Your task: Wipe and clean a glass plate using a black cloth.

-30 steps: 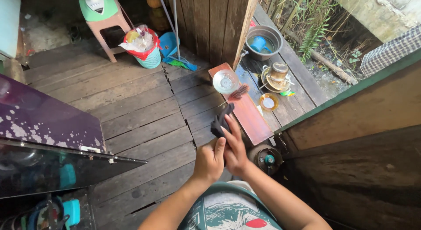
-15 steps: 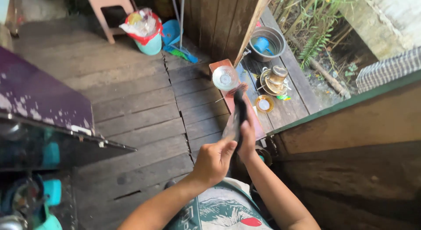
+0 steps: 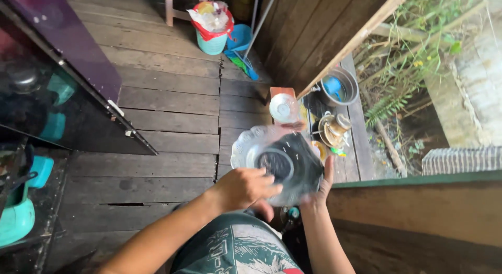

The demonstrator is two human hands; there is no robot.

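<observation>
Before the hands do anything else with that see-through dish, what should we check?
1. Left hand on the glass dish: ok, fingers are at its near rim.
2. Right hand supporting it: ok, palm sits behind the dish.
3. Dark cloth against the dish: ok, it covers the right half.
4. Grip firm enough: cannot tell, the dish is blurred.
5. Floor planks below: not ok, hard wood under glass.
6. Small bowl on the red board: ok, lying apart from the hands.
</observation>
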